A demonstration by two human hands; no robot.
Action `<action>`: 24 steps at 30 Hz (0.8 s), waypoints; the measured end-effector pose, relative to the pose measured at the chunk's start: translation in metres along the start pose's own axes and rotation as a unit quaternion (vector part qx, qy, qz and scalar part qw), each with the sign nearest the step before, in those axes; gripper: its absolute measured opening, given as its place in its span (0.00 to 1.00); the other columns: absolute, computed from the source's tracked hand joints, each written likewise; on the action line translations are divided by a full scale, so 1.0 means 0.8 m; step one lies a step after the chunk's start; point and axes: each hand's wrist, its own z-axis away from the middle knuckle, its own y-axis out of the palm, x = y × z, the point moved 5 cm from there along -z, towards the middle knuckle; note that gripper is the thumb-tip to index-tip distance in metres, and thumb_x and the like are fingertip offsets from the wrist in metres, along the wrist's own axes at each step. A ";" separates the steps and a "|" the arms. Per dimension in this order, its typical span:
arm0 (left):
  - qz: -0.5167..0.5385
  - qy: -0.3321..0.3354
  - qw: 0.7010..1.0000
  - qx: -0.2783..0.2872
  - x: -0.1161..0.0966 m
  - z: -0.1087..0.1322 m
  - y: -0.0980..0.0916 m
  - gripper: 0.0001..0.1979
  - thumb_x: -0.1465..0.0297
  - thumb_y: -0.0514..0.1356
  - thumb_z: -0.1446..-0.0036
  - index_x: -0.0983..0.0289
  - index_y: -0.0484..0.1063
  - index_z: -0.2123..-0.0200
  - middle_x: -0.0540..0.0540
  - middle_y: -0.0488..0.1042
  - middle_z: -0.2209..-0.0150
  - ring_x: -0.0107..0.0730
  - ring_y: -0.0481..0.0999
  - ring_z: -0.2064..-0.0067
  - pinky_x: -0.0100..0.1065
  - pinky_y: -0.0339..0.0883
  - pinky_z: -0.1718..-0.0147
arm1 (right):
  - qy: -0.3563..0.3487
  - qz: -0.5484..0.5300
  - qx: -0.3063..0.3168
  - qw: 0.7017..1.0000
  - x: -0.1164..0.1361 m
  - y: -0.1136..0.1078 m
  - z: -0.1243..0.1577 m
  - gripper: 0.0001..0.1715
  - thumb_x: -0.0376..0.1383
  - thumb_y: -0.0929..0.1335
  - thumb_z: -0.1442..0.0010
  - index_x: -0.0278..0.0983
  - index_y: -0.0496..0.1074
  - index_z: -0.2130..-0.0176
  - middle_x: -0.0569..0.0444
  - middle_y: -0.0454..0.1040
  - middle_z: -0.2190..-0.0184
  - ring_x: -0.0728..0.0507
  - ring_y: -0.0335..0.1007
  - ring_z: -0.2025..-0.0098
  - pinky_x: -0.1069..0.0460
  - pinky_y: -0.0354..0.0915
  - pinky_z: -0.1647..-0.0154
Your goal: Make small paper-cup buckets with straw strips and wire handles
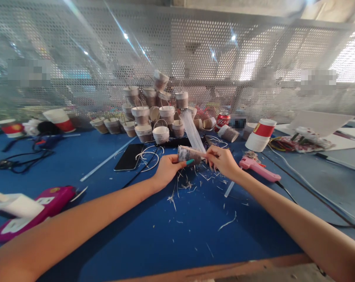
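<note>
My left hand (167, 170) is wrapped round a small bucket (183, 154) lying on its side, its wall grey-brown with whitish patches. A thin pale strip (197, 151) runs along the top of this bucket, and the fingers of my right hand (220, 161) pinch its right end. Whether the strip is stuck to the bucket I cannot tell. Just behind my hands lies a bundle of clear glue sticks (192, 131). To the right of my right hand rests a pink glue gun (261, 169). Loose fibre scraps (187, 184) are scattered below the bucket.
Several finished-looking buckets (140, 115) are piled at the back against a perforated metal screen (195, 47). A black phone (129, 157) and white cord (154, 156) lie left. A magenta power strip (54, 199) sits front left. Stacked paper cups (258, 137) stand right.
</note>
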 end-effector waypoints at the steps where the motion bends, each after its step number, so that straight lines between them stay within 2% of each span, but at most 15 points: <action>1: 0.005 -0.003 1.000 -0.004 0.001 0.000 0.000 0.09 0.71 0.67 0.60 0.67 0.77 0.71 0.52 0.78 0.72 0.26 0.72 0.72 0.29 0.66 0.70 | -0.008 0.024 0.009 1.000 0.001 0.001 0.001 0.20 0.50 0.67 0.44 0.38 0.64 0.75 0.60 0.67 0.86 0.50 0.61 0.85 0.55 0.56 0.81; 6: 0.003 0.005 1.000 -0.004 0.001 0.000 0.000 0.10 0.71 0.67 0.60 0.66 0.77 0.70 0.54 0.79 0.70 0.28 0.74 0.71 0.30 0.67 0.70 | -0.049 0.138 0.008 0.989 0.004 0.004 0.003 0.17 0.45 0.66 0.42 0.38 0.66 0.75 0.59 0.69 0.84 0.50 0.63 0.81 0.55 0.56 0.75; 12: -0.012 0.007 1.000 0.003 0.000 0.001 0.000 0.10 0.71 0.67 0.58 0.67 0.77 0.69 0.55 0.79 0.70 0.29 0.75 0.71 0.30 0.68 0.71 | -0.067 0.245 -0.004 0.967 0.012 0.001 0.002 0.18 0.43 0.66 0.41 0.38 0.65 0.78 0.58 0.69 0.82 0.49 0.62 0.78 0.55 0.53 0.74; 15: 0.004 -0.001 1.000 0.003 0.000 0.001 0.001 0.11 0.73 0.66 0.59 0.67 0.77 0.68 0.55 0.80 0.69 0.29 0.76 0.70 0.31 0.69 0.68 | -0.096 0.245 -0.018 0.965 0.019 0.000 0.004 0.20 0.43 0.65 0.40 0.37 0.62 0.79 0.57 0.69 0.81 0.49 0.63 0.77 0.55 0.53 0.73; 19: 0.005 0.003 1.000 0.001 0.000 0.000 0.001 0.10 0.72 0.67 0.59 0.66 0.77 0.68 0.55 0.80 0.69 0.29 0.75 0.70 0.31 0.69 0.68 | -0.097 0.218 -0.002 0.971 0.018 0.004 0.004 0.20 0.41 0.64 0.39 0.38 0.60 0.79 0.58 0.67 0.83 0.50 0.61 0.79 0.55 0.53 0.74; 24: -0.019 0.022 1.000 0.008 0.000 0.001 0.000 0.11 0.69 0.67 0.57 0.67 0.77 0.68 0.55 0.79 0.70 0.30 0.75 0.70 0.31 0.68 0.71 | -0.086 0.283 0.007 0.955 0.017 0.005 0.002 0.18 0.40 0.64 0.39 0.38 0.62 0.79 0.57 0.68 0.80 0.50 0.61 0.78 0.55 0.49 0.75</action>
